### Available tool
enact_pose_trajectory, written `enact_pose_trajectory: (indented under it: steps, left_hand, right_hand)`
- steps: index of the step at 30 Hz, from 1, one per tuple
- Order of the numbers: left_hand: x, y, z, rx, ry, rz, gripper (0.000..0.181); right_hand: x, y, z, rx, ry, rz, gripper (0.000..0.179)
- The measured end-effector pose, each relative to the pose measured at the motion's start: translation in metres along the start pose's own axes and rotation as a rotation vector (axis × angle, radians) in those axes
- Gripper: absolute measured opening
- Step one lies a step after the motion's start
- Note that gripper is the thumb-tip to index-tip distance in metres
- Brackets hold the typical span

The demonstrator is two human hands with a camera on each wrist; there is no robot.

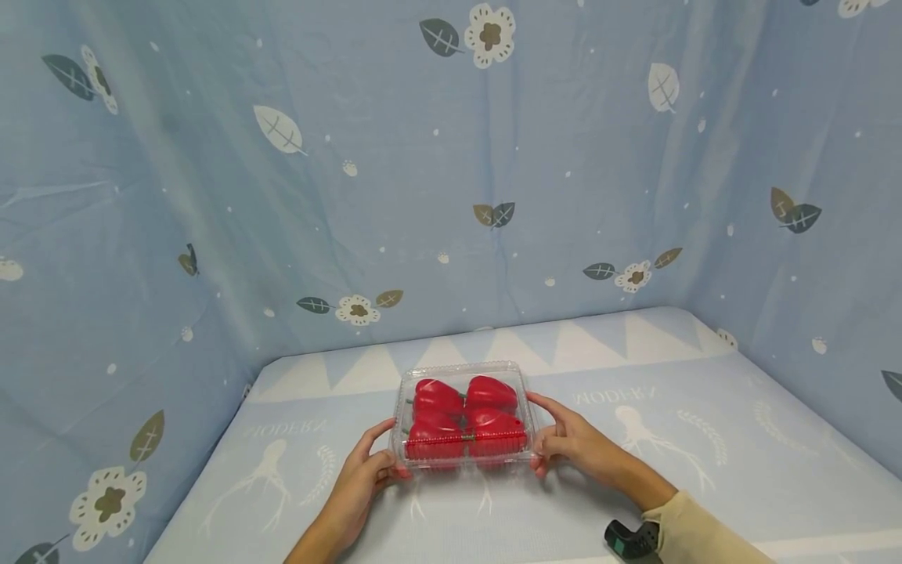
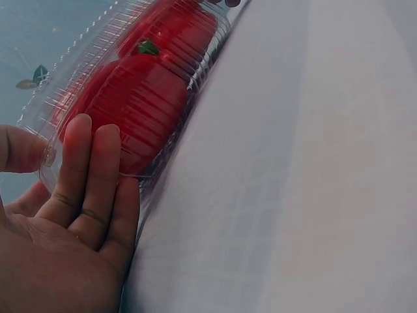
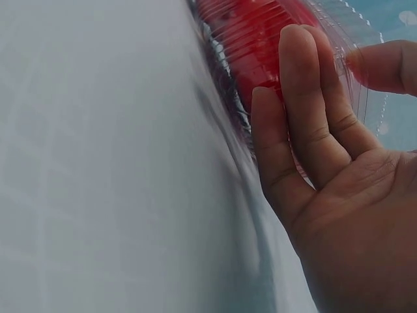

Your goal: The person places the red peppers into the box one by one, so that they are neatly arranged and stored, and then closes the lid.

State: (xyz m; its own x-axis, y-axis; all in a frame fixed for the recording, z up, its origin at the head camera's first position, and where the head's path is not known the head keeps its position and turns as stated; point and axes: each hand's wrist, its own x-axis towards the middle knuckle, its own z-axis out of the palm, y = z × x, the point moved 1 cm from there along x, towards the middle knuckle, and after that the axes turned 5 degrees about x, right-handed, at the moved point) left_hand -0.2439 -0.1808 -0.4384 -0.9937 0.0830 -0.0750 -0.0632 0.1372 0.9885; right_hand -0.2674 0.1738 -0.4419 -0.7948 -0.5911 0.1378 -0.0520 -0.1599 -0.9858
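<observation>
A clear plastic clamshell box [image 1: 461,368] sits on the covered table with several red bell peppers [image 1: 491,394] inside. In the left wrist view a green stem [image 2: 148,47] shows on one pepper through the ribbed wall. My left hand [image 1: 362,474] grips the box's near left corner, thumb at the rim and fingers along the front wall. On the opposite side, my right hand [image 1: 574,440] holds the near right corner, its thumb and fingers pinching the rim and wall. The right wrist view shows those fingertips [image 3: 300,55] against the plastic, red pepper behind them.
A pale blue and white patterned cloth [image 1: 282,439] covers the table. Blue flowered curtains [image 1: 395,172] close in the back and both sides. A dark wristband [image 1: 632,540] is on the right wrist, below a beige sleeve [image 1: 705,529].
</observation>
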Motion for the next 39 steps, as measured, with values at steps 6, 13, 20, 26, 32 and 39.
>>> enact_pose_trajectory:
  steps: [6, 13, 20, 26, 32, 39]
  left_hand:
    - [0.0002, 0.0003, 0.0003, -0.003, 0.001, -0.001, 0.064]
    - [-0.0001, 0.0003, 0.0001, -0.007, -0.011, 0.002, 0.064]
    - [-0.0003, 0.0002, -0.0015, -0.014, -0.005, 0.0, 0.063]
    - [-0.0001, 0.0009, -0.0012, -0.015, -0.007, 0.001, 0.063]
    - [-0.0006, 0.0013, -0.0016, -0.011, -0.014, 0.011, 0.062]
    - [-0.0003, 0.0004, -0.0011, -0.012, -0.02, 0.011, 0.063]
  right_hand:
    - [-0.0005, -0.0001, -0.001, 0.014, -0.006, 0.007, 0.083]
    - [-0.0014, -0.0014, 0.0023, -0.006, 0.029, -0.001, 0.082]
    - [-0.0002, -0.0027, 0.0054, -0.018, 0.047, 0.0, 0.081]
    - [0.0009, -0.0058, 0.0065, -0.032, 0.073, 0.016, 0.08]
    - [0.0021, -0.007, 0.0077, -0.04, 0.095, 0.041, 0.08]
    - [0.0019, -0.006, 0.0069, -0.043, 0.098, 0.043, 0.08]
